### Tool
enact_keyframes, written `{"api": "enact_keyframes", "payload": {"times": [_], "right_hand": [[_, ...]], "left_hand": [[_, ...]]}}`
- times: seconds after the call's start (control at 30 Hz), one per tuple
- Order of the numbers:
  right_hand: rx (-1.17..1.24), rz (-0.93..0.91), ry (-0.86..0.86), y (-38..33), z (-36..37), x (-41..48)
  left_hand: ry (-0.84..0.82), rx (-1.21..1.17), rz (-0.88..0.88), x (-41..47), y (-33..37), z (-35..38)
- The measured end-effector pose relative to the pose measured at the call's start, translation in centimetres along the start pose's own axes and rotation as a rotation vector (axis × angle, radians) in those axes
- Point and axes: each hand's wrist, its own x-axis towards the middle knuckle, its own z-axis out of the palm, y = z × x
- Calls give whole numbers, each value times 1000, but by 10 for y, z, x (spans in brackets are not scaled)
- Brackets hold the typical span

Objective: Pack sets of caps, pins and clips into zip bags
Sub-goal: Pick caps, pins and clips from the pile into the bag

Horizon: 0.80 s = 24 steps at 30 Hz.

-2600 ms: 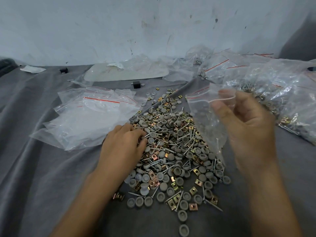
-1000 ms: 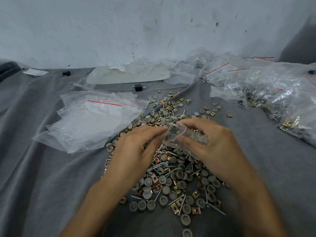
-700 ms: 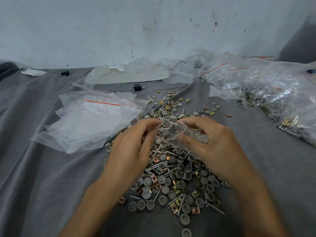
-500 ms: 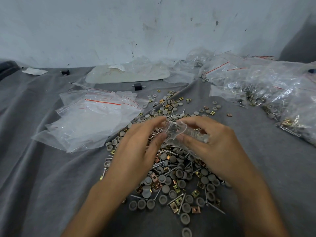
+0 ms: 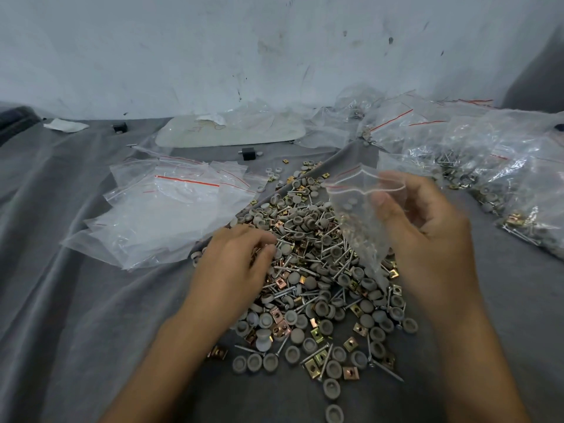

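A heap of grey round caps, metal pins and brass clips [image 5: 320,270] lies on the grey cloth in the middle. My right hand [image 5: 427,236] holds a clear zip bag [image 5: 357,215] above the heap, its red-lined mouth pinched open at the top and the bag hanging down. My left hand [image 5: 235,264] rests palm down on the left edge of the heap, its fingers curled into the parts; what they hold is hidden.
A stack of flat unfilled zip bags [image 5: 171,212] lies left of the heap. Filled bags [image 5: 503,178] are piled at the right. A pale plate-like piece [image 5: 232,132] and a small black block [image 5: 248,154] sit near the wall. The grey cloth [image 5: 76,315] covers the surface.
Both hands were together on the bag over the heap. Now the right hand has lifted the bag up and right with its mouth open, and the left hand has dropped onto the heap.
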Motion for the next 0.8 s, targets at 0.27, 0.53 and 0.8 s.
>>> {"api": "enact_keyframes", "payload": {"times": [0.27,0.53,0.8], "right_hand": [[374,98,108,-3,-5,8],[335,88,112,-3,-6,8],[129,14,32,4,-3,5]], "left_hand": [[-123,173,119,-1,4,11],[-151,179,77,-1,-1,12],[-185,166,72,-3,-1,11]]}}
